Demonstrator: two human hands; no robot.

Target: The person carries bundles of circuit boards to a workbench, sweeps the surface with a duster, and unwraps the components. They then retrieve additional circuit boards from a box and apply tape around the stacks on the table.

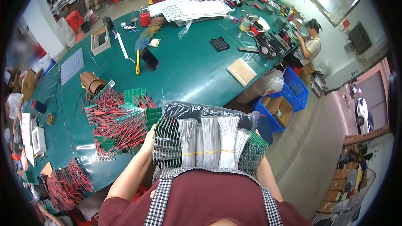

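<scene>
Against my chest I carry a load of stacked green circuit boards (166, 142), their edges showing at both sides. Bundles of thin white wires (211, 140), some tied with yellow bands, rest on it. Along the far side lies a clear plastic bag (201, 109) with something black inside. My left hand (151, 137) grips the left side of the stack, its fingers mostly hidden beneath. At the opposite side, only a bit of my right hand (257, 132) shows, holding the stack. Left of the load, boards with red and black wires (119, 127) cover the table.
The green table (188, 81) stretches ahead, with a yellow-handled brush (137, 62), a brown bag (93, 84), white sheets (194, 9) and a wooden board (241, 72) on it. Blue crates (289, 96) stand right of it. Several people sit around the table.
</scene>
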